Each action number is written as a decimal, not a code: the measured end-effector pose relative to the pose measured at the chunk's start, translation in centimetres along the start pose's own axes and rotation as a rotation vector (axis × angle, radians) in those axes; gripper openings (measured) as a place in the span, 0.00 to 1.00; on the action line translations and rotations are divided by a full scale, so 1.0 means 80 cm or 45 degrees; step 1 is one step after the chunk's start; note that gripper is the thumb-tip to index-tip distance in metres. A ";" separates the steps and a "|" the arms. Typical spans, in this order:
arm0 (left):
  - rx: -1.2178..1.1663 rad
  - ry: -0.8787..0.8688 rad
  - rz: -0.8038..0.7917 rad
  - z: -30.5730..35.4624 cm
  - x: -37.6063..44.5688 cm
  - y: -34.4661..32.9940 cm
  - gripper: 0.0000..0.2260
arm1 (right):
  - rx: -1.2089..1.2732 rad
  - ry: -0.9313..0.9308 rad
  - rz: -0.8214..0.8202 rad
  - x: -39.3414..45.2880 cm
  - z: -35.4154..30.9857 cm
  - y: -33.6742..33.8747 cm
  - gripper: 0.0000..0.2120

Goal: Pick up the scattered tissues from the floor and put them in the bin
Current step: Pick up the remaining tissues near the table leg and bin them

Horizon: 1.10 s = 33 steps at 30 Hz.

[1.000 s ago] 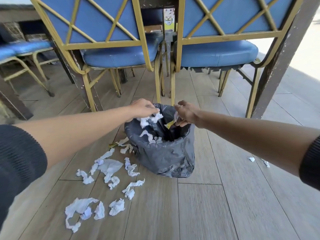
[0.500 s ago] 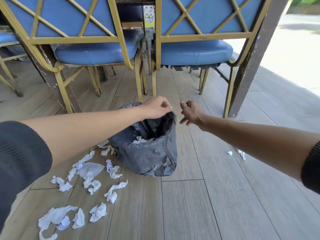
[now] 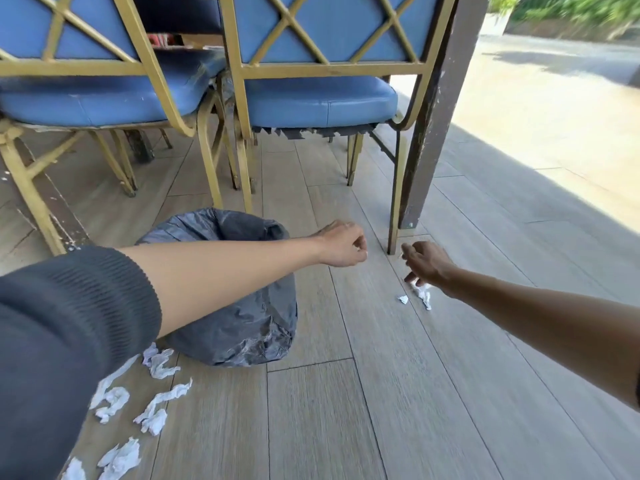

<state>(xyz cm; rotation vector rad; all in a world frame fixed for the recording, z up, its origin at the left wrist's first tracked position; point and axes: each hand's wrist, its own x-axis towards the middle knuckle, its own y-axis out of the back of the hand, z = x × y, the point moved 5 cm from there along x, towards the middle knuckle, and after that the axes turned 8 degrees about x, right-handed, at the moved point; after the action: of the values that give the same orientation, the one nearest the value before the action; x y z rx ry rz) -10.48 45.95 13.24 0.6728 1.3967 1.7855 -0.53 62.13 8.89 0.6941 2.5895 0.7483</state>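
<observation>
Your one head-worn camera looked forward and down, close over your outstretched arms, at the grey wood-plank floor [image 3: 415, 393], facing the blue-cushioned, gold-framed chairs [image 3: 318, 98].

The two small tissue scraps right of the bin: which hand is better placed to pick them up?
The right hand: it hovers just above the scraps, fingers down. The left hand is curled and farther away.
</observation>
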 end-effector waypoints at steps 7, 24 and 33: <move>-0.065 0.065 -0.096 0.020 0.048 -0.064 0.10 | -0.045 -0.108 0.033 0.013 0.077 0.039 0.17; -0.066 0.093 -0.120 0.036 0.157 -0.273 0.17 | -0.208 -0.326 0.033 0.098 0.245 0.012 0.11; -0.050 -0.108 -0.085 0.041 0.182 -0.334 0.17 | -0.238 -0.269 0.210 0.143 0.280 0.003 0.19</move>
<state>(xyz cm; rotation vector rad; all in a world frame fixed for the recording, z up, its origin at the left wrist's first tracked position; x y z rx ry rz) -9.82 62.76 -12.31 0.6657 1.3091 1.7082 0.46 77.42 -11.00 0.8843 2.2594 0.9011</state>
